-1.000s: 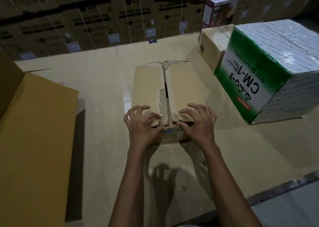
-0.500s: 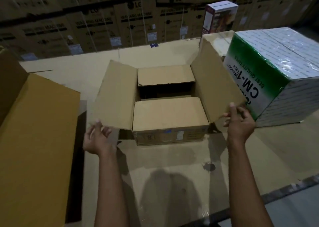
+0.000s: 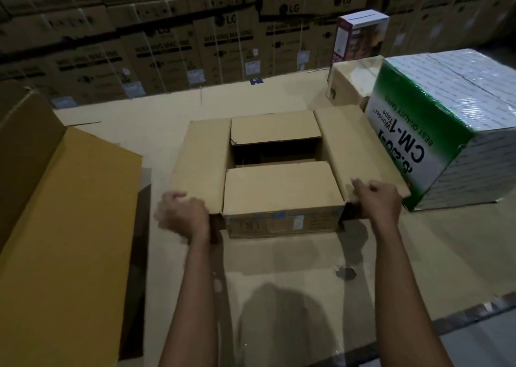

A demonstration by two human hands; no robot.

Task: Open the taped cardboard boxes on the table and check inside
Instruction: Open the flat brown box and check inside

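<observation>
Beside "CM-1 Wonder Tape" carton (image 3: 413,132), right hand (image 3: 377,200) grips opened box flap (image 3: 354,143).

Dim, warm light throughout. A soft shadow is thrown across the near table (image 3: 405,255). The left hand (image 3: 183,217) is smeared by motion blur. Glare is caught on the wrapped green box (image 3: 460,93); the back cartons (image 3: 167,45) are bowed.

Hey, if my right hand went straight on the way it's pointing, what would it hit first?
The right hand grips the near corner of the right outer flap, so it would press into that flap first. Past it, probably the plain brown carton, though depth is unclear.
</observation>
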